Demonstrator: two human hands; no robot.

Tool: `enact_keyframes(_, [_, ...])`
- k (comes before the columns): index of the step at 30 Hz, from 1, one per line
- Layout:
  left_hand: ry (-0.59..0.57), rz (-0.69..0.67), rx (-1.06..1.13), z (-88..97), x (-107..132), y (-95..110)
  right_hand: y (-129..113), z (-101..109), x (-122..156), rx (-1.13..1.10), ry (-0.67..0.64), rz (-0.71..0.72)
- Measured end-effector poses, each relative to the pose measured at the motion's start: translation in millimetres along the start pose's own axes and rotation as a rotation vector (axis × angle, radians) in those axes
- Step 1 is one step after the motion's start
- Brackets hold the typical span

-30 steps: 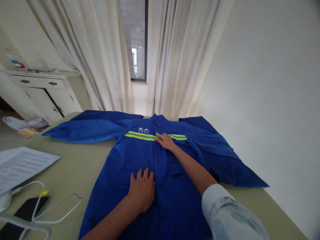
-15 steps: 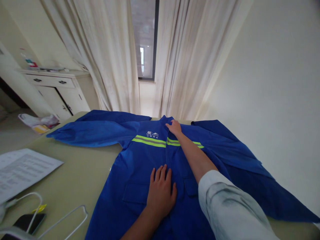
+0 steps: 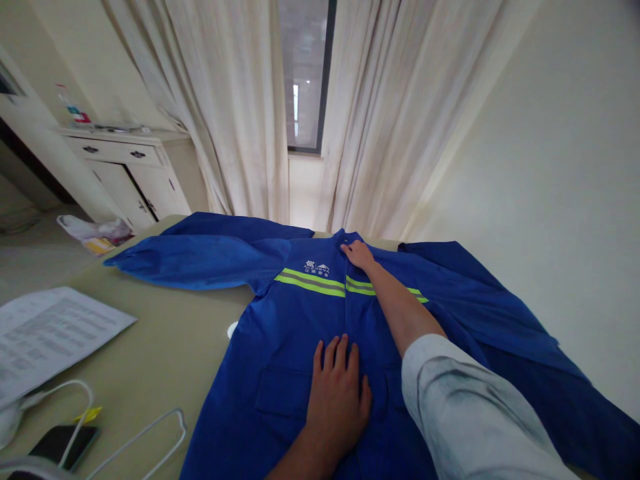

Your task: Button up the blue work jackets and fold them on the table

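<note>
A blue work jacket (image 3: pixel 295 327) with a yellow-green and grey reflective stripe (image 3: pixel 313 283) lies spread front up, collar at the far side. White lettering marks its chest. My left hand (image 3: pixel 337 393) rests flat on the lower front, fingers stretched out, beside a flapped pocket. Reaching farther, my right hand (image 3: pixel 359 255) has its fingers closed at the front edge just below the collar (image 3: pixel 345 237). The cloth between those fingers is mostly hidden. Darker blue cloth (image 3: pixel 235 225) shows behind the jacket's sleeves on both sides.
On the table (image 3: pixel 165 333) at left are printed paper (image 3: pixel 65 333), a dark phone (image 3: pixel 65 447), white cables (image 3: pixel 83 400) and a yellow scrap (image 3: pixel 90 415). A small white object (image 3: pixel 232 329) touches the jacket's edge. Beyond stand a white cabinet (image 3: pixel 135 167) and curtains (image 3: pixel 235 100).
The view has shifted, so the scene sits slightly farther right. My right hand's fingers have drawn in at the placket below the collar. My left hand stays flat on the jacket.
</note>
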State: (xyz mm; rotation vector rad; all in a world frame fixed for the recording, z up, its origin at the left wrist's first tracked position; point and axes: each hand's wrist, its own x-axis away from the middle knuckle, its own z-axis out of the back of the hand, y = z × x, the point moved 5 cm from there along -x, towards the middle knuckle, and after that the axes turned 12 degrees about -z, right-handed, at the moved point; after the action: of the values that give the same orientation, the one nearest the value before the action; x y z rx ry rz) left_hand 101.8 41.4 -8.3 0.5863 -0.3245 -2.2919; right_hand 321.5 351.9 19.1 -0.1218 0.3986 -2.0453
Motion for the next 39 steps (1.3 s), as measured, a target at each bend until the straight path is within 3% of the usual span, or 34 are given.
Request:
enact_keyframes(5, [0.018, -0.004, 0.006, -0.2, 0, 0, -7, -7, 0, -0.039, 0.003, -0.005])
enact_keyframes(13, [0.006, -0.014, 0.028, -0.9, 1, 1, -18, -46, 9, -0.031, -0.108, -0.018])
enact_keyframes(16, [-0.005, -0.034, 0.042, -0.3, 1, 1, -19, -39, 8, -0.038, -0.105, -0.024])
enact_keyframes(19, [-0.015, -0.026, 0.043, 0.3, 0, 0, -17, -21, 19, -0.044, -0.005, -0.066])
enact_keyframes(22, [-0.017, -0.006, 0.053, -0.1, -2, -1, -12, -5, 48, -0.019, 0.076, -0.036])
enact_keyframes(26, [-0.013, -0.012, 0.062, 1.9, -5, -3, 3, 4, 112, 0.089, -0.03, 0.165])
enact_keyframes(30, [-0.037, -0.056, 0.057, 5.7, -5, -2, 38, 15, 195, 0.078, -0.123, 0.339])
enact_keyframes(34, [-0.056, -0.053, 0.005, 4.7, -3, 0, 74, 15, 262, 0.037, -0.219, 0.289])
enact_keyframes(39, [-0.072, -0.035, -0.062, 7.8, -4, 1, 78, 24, 290, -0.146, -0.2, 0.272])
